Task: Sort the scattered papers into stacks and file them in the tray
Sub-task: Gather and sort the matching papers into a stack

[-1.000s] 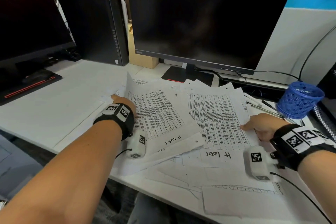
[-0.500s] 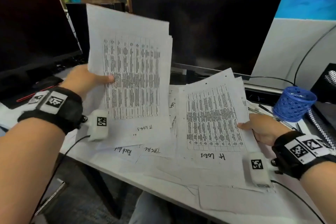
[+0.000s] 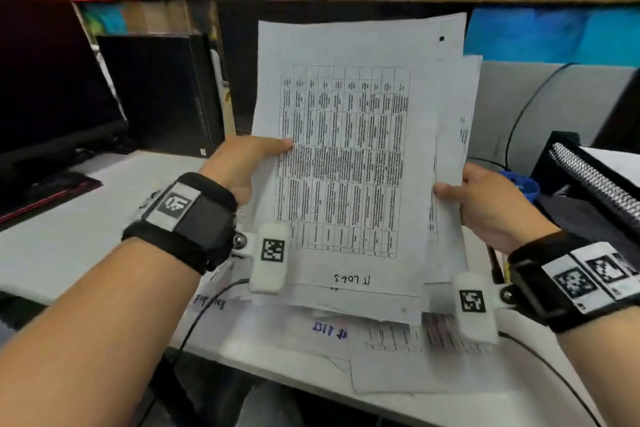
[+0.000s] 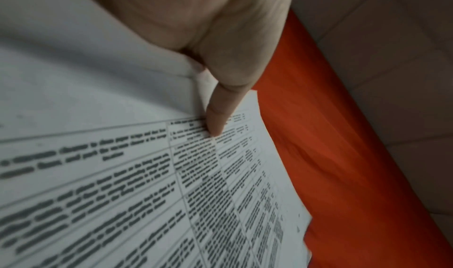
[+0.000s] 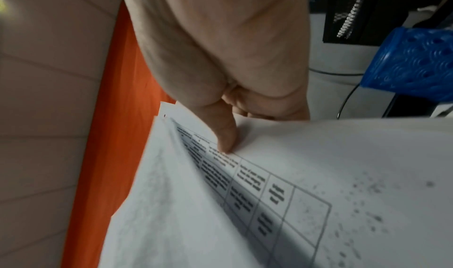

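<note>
1. Fingers: my left hand and right hand each pinch a side edge of the paper stack, thumbs on front, held upright above the desk.
2. Fingers behind the sheets hidden; table print too blurred to read.
3. Loose papers on the desk below; tray at right, cut off.
4. Dark monitor left, blue cup mostly hidden.

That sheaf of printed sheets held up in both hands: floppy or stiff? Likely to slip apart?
Probably floppy: the sheaf bows between the left hand and right hand, each pinching one side edge. Sheets are unbound and already fanned at the right edge, so they may slide apart. Likely light.
</note>
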